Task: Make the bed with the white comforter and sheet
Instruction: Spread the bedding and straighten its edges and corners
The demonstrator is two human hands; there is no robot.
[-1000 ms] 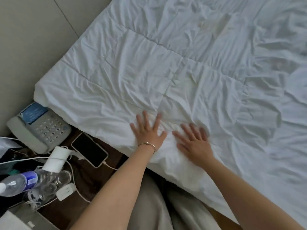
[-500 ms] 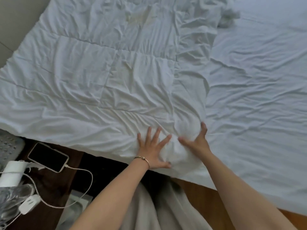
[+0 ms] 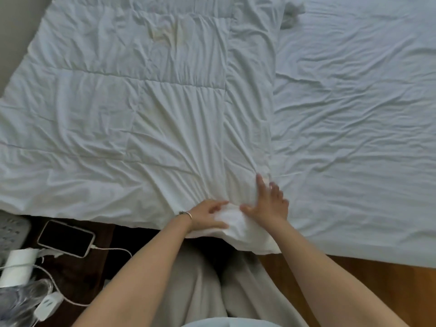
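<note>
The white quilted comforter [image 3: 132,109] lies wrinkled over the left part of the bed, its right edge running down the middle. To its right the white sheet [image 3: 354,109] lies bare and creased. My left hand [image 3: 207,215], with a thin bracelet at the wrist, grips a bunch of the comforter at its near corner by the bed's edge. My right hand [image 3: 269,204] presses on the same corner with fingers spread, just beside the left hand. The corner hangs a little over the bed's side.
A dark bedside surface at lower left holds a phone [image 3: 66,237] on a charging cable, a white charger [image 3: 47,305], a white roll [image 3: 18,267] and a plastic bottle [image 3: 21,300]. Wooden floor [image 3: 330,272] shows at lower right. My light trousers [image 3: 212,286] fill the bottom middle.
My view and both hands have shifted right along the bed's edge to the comforter's corner. The left hand went from flat and spread to gripping the fabric.
</note>
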